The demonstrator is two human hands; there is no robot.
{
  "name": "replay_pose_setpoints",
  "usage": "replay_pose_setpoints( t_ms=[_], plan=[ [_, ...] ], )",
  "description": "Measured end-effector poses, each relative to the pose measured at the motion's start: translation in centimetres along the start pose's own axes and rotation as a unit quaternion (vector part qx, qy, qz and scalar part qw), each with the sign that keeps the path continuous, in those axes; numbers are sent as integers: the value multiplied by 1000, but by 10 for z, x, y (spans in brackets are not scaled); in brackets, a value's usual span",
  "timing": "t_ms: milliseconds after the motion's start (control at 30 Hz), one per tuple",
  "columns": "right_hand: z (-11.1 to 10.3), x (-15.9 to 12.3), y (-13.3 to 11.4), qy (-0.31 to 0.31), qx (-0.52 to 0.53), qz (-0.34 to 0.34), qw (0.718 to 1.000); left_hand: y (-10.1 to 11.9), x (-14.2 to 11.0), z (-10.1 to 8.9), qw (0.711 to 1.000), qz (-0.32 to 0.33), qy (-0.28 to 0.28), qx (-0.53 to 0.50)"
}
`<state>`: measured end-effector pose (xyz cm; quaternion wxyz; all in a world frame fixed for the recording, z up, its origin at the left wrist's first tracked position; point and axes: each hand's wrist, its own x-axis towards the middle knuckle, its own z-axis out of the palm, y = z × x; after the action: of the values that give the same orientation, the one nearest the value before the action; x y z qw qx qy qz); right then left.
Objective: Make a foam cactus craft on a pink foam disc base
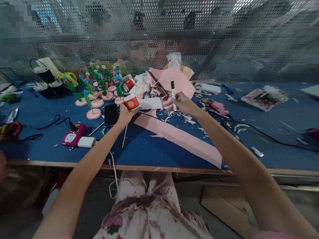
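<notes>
My left hand [126, 114] is closed round a small red-and-white cup-like piece [132, 103] with a gold emblem. A white strip [151, 103] reaches rightward from beside it; whether the two are joined, I cannot tell. My right hand [184, 103] pinches an upright white marker [173, 94] with a black top end, its fingertips just past the end of the strip. Beneath and between my arms lies a long pink strip [181, 139] on the blue table [155, 155]. Another red-and-white piece [129, 85] lies behind my left hand.
Green stemmed flower models [93, 110] on pink discs stand at left. A black phone [111, 115], a purple power adapter [74, 135] and cables lie nearer. Pink sheets [173, 80], scraps and a white phone [207, 87] sit at centre and right. A perforated metal screen [155, 35] rises behind.
</notes>
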<state>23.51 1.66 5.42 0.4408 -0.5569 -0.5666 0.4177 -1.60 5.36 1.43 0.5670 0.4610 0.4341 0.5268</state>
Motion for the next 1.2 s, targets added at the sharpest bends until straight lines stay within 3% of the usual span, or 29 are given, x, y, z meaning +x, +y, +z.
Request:
replay_pose_setpoints(
  t_ms=[67, 133, 233, 333, 500, 667, 833, 900, 967, 1033, 1100, 1200],
  plan=[
    [-7, -12, -4, -7, -13, 5, 1000, 0, 2, -1, 999, 39, 19, 30],
    [-14, -23, -6, -17, -17, -9, 1000, 3, -1, 0, 998, 50, 2, 25],
    [-21, -36, -11, -46, -14, -50, 998, 8, -10, 5, 998, 40, -52, 19],
    [-23, -44, -18, -28, 15, -76, 997, 11, -21, 11, 992, 46, -118, 6],
    [-19, -46, -31, -41, 179, -9, 983, 0, -30, 16, 967, 88, -233, 58],
    [-11, -44, -25, 12, 195, 19, 981, -7, -18, 11, 962, 113, -210, 133],
    [17, -53, -19, -38, 151, -5, 988, 20, -19, 0, 970, 76, -188, 136],
    [30, -60, -20, -73, 141, -13, 987, 35, -32, -1, 963, 102, -178, 174],
    [43, -66, -21, -117, 136, -30, 983, 47, -48, 1, 938, 171, -199, 228],
    [55, -69, -23, -146, 139, -55, 978, 55, -62, 7, 901, 204, -274, 268],
    [63, -70, -25, -147, 152, -78, 974, 57, -69, 11, 868, 221, -322, 307],
    [72, -65, -28, -122, 186, -95, 970, 55, -64, 11, 846, 249, -327, 339]
  ],
)
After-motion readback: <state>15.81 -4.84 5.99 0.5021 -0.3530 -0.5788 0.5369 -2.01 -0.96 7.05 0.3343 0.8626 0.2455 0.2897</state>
